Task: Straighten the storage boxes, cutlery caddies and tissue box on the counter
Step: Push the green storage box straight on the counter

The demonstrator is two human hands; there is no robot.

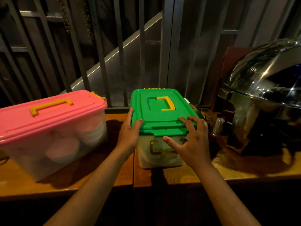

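Note:
A clear storage box with a green lid (160, 110) and a yellow handle stands in the middle of the wooden counter (97, 178). My left hand (130, 131) grips its near left corner, fingers on the lid edge. My right hand (192, 141) rests on the near right corner, fingers spread over the lid and front clasp. To the left stands a larger clear storage box with a pink lid (48, 111), turned at an angle, with pale bowls inside.
A shiny steel chafing dish with a domed cover (267, 88) stands at the right, with small bottles (219, 126) between it and the green-lidded box. Dark metal railings (120, 51) run behind the counter. The counter's front edge is close to me.

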